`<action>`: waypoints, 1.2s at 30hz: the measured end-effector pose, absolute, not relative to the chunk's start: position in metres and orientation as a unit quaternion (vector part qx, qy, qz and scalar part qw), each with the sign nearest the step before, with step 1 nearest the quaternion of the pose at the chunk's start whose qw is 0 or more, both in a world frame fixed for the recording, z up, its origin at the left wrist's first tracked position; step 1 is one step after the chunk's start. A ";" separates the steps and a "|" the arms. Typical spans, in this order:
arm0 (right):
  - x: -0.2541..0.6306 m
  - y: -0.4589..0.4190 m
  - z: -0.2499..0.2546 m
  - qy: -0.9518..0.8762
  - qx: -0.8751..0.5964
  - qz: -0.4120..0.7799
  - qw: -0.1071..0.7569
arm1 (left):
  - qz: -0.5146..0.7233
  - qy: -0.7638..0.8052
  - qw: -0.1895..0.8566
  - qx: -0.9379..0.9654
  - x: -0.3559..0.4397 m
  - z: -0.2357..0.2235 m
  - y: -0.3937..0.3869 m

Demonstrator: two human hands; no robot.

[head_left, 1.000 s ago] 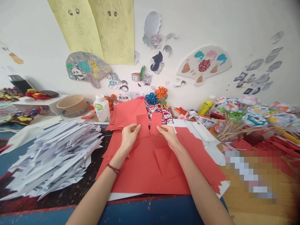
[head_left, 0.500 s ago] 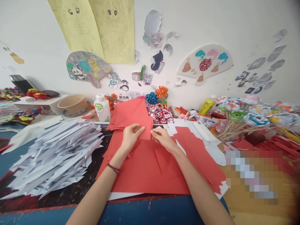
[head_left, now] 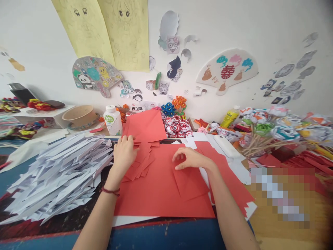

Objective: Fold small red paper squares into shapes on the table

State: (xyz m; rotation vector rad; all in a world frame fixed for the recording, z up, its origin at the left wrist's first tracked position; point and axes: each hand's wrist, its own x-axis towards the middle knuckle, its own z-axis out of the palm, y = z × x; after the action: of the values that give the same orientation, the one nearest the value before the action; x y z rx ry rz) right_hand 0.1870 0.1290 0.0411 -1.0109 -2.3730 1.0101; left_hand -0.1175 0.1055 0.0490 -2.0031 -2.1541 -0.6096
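My left hand (head_left: 125, 154) is at the left edge of a stack of red paper squares (head_left: 145, 126), its fingers bent and apart; it seems to hold nothing, though whether the fingertips touch the stack I cannot tell. Just below the stack lies a fanned pile of smaller red paper pieces (head_left: 143, 165). My right hand (head_left: 191, 159) curves above a folded red paper piece (head_left: 189, 184), thumb and fingers apart, with nothing between them. Underneath everything is a large red sheet (head_left: 156, 205).
A heap of folded white paper strips (head_left: 59, 177) fills the left side. Behind stand a white bottle (head_left: 112, 121), a bowl (head_left: 79, 114) and red-white paper pieces (head_left: 178, 126). Paper flowers on sticks (head_left: 262, 128) lie at right, near a yellow bottle (head_left: 230, 116).
My hands have let go of the red paper square they held between them and moved apart, left hand leftward, right hand rightward and slightly nearer. The smaller red pile is now uncovered.
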 end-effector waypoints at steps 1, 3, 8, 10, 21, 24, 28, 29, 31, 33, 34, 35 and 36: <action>0.188 0.129 0.041 -0.847 -0.356 0.355 0.172 | -0.210 -0.706 0.059 -0.674 -0.111 0.049 0.106; 0.189 0.129 0.040 -0.849 -0.358 0.352 0.165 | -0.250 -0.668 -0.001 -0.701 -0.096 0.048 0.106; 0.181 0.132 0.041 -0.796 -0.376 0.385 0.277 | -0.373 -0.522 -0.252 -0.725 -0.054 0.044 0.101; 0.175 0.132 0.043 -0.753 -0.382 0.387 0.370 | -0.388 -0.485 -0.307 -0.721 -0.041 0.042 0.097; 0.165 0.133 0.035 -0.582 -0.401 0.546 0.449 | -0.451 -0.593 -0.117 -0.657 -0.042 0.037 0.102; 0.156 0.134 0.027 -0.551 -0.414 0.545 0.478 | -0.429 -0.603 -0.010 -0.673 -0.039 0.036 0.096; 0.141 0.132 0.023 -0.516 -0.447 0.509 0.524 | -0.373 -0.526 0.133 -0.753 -0.035 0.034 0.091; 0.139 0.131 0.023 -0.510 -0.443 0.510 0.532 | -0.357 -0.498 0.161 -0.773 -0.035 0.033 0.091; 0.135 0.128 0.026 -0.500 -0.419 0.528 0.544 | -0.335 -0.451 0.203 -0.802 -0.035 0.030 0.092; 0.134 0.125 0.031 -0.494 -0.390 0.549 0.550 | -0.321 -0.422 0.222 -0.818 -0.034 0.028 0.094; 0.134 0.124 0.033 -0.494 -0.377 0.556 0.551 | -0.317 -0.419 0.224 -0.821 -0.034 0.027 0.095; 0.134 0.123 0.035 -0.496 -0.366 0.561 0.553 | -0.314 -0.420 0.220 -0.822 -0.033 0.026 0.095; 0.134 0.122 0.037 -0.501 -0.357 0.563 0.552 | -0.312 -0.424 0.215 -0.823 -0.032 0.026 0.095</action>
State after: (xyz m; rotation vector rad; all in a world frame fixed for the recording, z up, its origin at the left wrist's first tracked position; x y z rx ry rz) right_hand 0.1345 0.1223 0.0367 -0.8436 -1.1843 1.3314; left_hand -0.0317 0.0952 0.0260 -2.2816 -1.1770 -0.8651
